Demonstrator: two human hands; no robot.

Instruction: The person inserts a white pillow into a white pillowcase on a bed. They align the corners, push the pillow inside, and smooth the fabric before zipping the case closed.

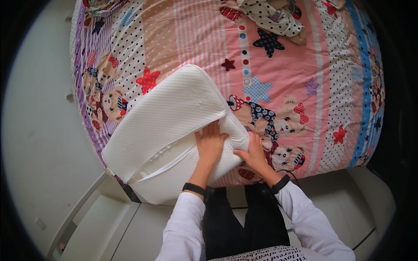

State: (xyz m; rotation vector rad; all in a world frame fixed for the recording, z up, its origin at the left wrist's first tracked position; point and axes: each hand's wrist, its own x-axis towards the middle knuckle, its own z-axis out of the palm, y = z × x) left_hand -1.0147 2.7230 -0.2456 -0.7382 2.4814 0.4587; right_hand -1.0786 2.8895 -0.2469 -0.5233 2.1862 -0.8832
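A white pillow (pixel 170 104) in a quilted-texture cover lies slantwise on the bed, its near left corner hanging past the edge. A long zipped slit in the cover gapes, showing the smooth off-white pillow core (pixel 174 152) inside. My left hand (pixel 210 143) reaches into the right end of this slit. Its fingers lie stretched out, the tips partly tucked under the upper flap, and the thumb stands apart. On the pillow's right edge my right hand (pixel 254 152) is closed, thumb on top and fingers along the side, some of them hidden.
A patterned bedspread (pixel 196 39) with bears and stars covers the bed. Bunched polka-dot cloth (pixel 278 19) sits at the far side, more folded fabric (pixel 102 6) at the far left. A pale wall (pixel 39 108) borders the left. Tiled floor (pixel 152 230) lies below.
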